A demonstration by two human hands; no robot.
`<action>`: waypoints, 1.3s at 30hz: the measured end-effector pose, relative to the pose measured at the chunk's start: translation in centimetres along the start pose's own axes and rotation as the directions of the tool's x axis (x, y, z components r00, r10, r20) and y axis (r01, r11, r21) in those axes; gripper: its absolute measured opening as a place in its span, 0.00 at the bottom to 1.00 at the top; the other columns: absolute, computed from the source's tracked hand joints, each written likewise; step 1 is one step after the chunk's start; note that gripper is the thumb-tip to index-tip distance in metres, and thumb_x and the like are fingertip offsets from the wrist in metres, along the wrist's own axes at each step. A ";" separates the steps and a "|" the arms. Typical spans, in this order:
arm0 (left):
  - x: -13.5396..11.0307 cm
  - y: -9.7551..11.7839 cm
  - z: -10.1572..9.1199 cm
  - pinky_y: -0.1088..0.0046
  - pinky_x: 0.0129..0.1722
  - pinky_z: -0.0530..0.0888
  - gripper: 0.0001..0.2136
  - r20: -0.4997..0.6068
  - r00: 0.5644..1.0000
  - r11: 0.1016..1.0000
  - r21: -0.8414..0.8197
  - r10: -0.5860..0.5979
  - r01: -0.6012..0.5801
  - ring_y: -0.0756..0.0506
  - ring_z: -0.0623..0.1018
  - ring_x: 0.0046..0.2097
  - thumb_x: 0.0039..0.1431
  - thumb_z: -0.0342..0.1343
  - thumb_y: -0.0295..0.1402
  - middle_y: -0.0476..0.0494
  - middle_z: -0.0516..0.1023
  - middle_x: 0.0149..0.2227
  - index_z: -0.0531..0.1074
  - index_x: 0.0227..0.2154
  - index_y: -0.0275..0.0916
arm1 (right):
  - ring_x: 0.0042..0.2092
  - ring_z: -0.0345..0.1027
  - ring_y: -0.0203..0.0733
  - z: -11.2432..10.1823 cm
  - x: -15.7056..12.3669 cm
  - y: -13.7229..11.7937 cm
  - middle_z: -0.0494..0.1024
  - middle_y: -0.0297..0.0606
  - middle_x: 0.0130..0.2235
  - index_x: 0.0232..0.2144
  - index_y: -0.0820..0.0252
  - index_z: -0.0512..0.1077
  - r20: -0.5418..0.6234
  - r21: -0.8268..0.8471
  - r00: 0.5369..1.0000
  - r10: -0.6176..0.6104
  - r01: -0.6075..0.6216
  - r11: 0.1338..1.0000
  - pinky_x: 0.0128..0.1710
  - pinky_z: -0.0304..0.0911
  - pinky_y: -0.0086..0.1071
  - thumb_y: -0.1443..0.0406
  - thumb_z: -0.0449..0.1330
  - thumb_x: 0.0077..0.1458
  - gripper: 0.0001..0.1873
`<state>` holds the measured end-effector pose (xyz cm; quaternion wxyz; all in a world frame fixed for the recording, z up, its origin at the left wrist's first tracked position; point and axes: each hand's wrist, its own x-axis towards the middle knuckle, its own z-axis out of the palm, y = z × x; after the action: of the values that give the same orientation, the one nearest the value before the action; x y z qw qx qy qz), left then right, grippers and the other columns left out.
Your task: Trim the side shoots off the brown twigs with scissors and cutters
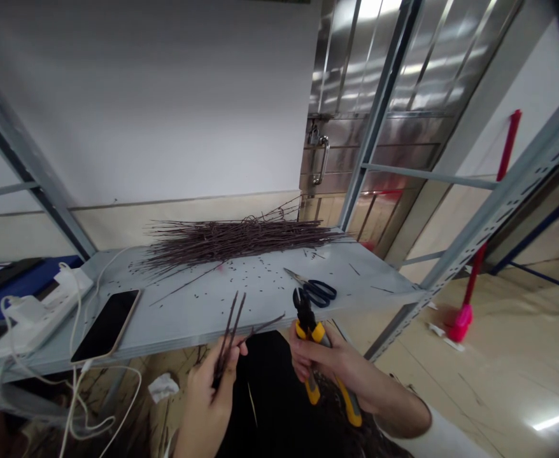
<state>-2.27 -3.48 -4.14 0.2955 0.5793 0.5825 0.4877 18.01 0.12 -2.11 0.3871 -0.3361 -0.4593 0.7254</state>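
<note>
My left hand (212, 385) is closed around a few thin dark brown twigs (234, 318). Two of their ends point up and one slants off to the right. In my right hand (325, 356) are yellow-and-black diagonal cutters (305, 312), jaws upward and a gap between the handles. The cutter jaws are apart from the held twigs. On the grey shelf (270, 289) ahead, a large bundle of similar twigs (241, 240) lies lengthwise against the wall side. Dark-handled scissors (318, 291) rest just behind the cutters.
A phone (107, 324) and a white power strip (45, 318) with cables occupy the shelf's left end. Small dark clippings dot the surface. Metal uprights (379, 95) frame the shelf. A red-handled broom (473, 286) stands at the right; crumpled paper (163, 387) lies below.
</note>
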 end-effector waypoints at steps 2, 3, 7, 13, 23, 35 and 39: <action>0.0 0.2 -0.1 0.68 0.44 0.73 0.15 0.004 1.000 0.999 -0.033 -0.010 0.010 0.40 0.77 0.41 0.59 0.51 0.45 0.39 0.80 0.36 0.74 0.35 0.39 | 0.25 0.58 0.32 0.0 -0.1 0.0 0.61 0.25 0.21 0.27 0.57 0.64 0.009 -0.049 1.000 -0.014 0.014 0.999 0.30 0.59 0.29 0.56 0.64 0.51 0.15; 0.0 0.3 -0.1 0.68 0.43 0.73 0.15 0.008 1.000 0.998 -0.056 -0.019 0.019 0.40 0.77 0.41 0.58 0.52 0.45 0.40 0.79 0.36 0.74 0.35 0.39 | 0.25 0.58 0.33 0.0 -0.1 -0.1 0.61 0.25 0.21 0.27 0.57 0.64 0.013 -0.073 1.000 -0.022 0.023 0.997 0.30 0.59 0.29 0.55 0.63 0.51 0.15; 0.2 0.9 -0.2 0.76 0.25 0.67 0.15 0.078 0.993 0.969 -0.224 -0.091 0.106 0.49 0.69 0.25 0.56 0.55 0.47 0.48 0.72 0.25 0.73 0.31 0.39 | 0.26 0.58 0.34 0.2 0.0 -0.4 0.61 0.26 0.22 0.27 0.57 0.63 0.013 -0.189 0.997 -0.082 0.083 0.978 0.31 0.59 0.31 0.52 0.62 0.51 0.17; 1.2 1.1 -0.2 0.78 0.17 0.46 0.18 0.297 0.948 0.874 -0.425 -0.111 0.236 0.56 0.48 0.17 0.53 0.57 0.50 0.61 0.49 0.14 0.70 0.27 0.38 | 0.28 0.58 0.35 0.9 0.0 -0.8 0.63 0.29 0.24 0.28 0.58 0.63 -0.007 -0.414 0.986 -0.165 0.148 0.898 0.30 0.58 0.31 0.47 0.59 0.51 0.21; 1.7 1.9 -0.2 0.79 0.16 0.42 0.17 0.439 0.882 0.776 -0.491 -0.173 0.396 0.58 0.46 0.17 0.50 0.61 0.48 0.61 0.51 0.14 0.69 0.25 0.37 | 0.29 0.56 0.36 1.8 1.1 0.4 0.63 0.31 0.27 0.29 0.57 0.65 0.008 -0.453 0.940 -0.342 0.308 0.836 0.31 0.57 0.30 0.51 0.57 0.55 0.15; 2.0 1.7 -0.2 0.78 0.16 0.43 0.16 0.450 0.881 0.786 -0.489 -0.144 0.378 0.57 0.47 0.16 0.52 0.60 0.46 0.61 0.52 0.13 0.69 0.25 0.37 | 0.29 0.59 0.35 2.1 0.6 0.0 0.64 0.31 0.27 0.29 0.57 0.64 0.055 -0.544 0.912 -0.407 0.369 0.754 0.32 0.60 0.28 0.56 0.56 0.58 0.12; 2.1 1.8 -0.2 0.78 0.16 0.43 0.17 0.455 0.878 0.797 -0.470 -0.149 0.379 0.57 0.47 0.16 0.52 0.60 0.47 0.61 0.52 0.14 0.69 0.25 0.37 | 0.29 0.59 0.36 2.3 0.6 0.1 0.65 0.31 0.26 0.28 0.56 0.65 0.048 -0.555 0.895 -0.443 0.393 0.734 0.31 0.61 0.28 0.56 0.56 0.57 0.11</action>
<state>-2.07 -1.76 -2.02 0.6256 0.4679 0.4236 0.4585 15.79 -0.29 -1.44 0.4462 -0.3526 -0.6945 0.4408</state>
